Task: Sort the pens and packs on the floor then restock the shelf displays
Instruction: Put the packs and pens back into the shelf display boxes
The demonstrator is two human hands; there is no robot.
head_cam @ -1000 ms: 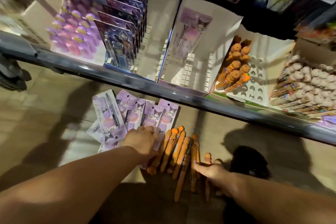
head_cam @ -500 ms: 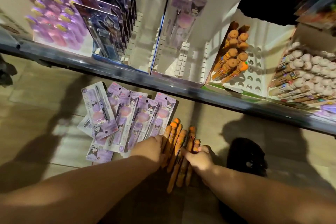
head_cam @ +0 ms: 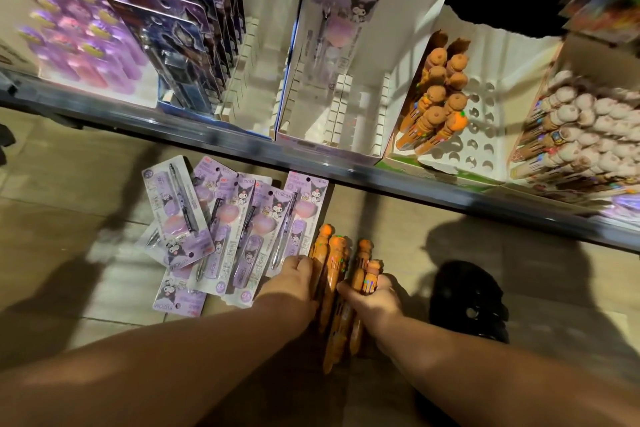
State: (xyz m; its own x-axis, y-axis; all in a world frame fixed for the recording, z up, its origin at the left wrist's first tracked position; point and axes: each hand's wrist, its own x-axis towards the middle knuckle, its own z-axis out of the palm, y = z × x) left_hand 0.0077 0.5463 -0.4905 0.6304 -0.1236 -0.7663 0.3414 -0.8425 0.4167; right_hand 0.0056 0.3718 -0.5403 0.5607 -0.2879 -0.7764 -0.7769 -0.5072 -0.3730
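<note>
The orange pens (head_cam: 334,288) are being bunched between the left hand (head_cam: 296,276) and right hand (head_cam: 372,295), both closed on them, so lifting to the tray beyond is judged next.

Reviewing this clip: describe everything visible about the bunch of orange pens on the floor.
The orange pens are chunky multicolour click pens with rounded, figure-like tops and small coloured sliders near the top. They look plastic. About five lie roughly parallel in a tight bunch on the tiled floor, tops toward the shelf. The left hand presses their left side and the right hand closes around the right ones. The purple packs lie just left.
</note>
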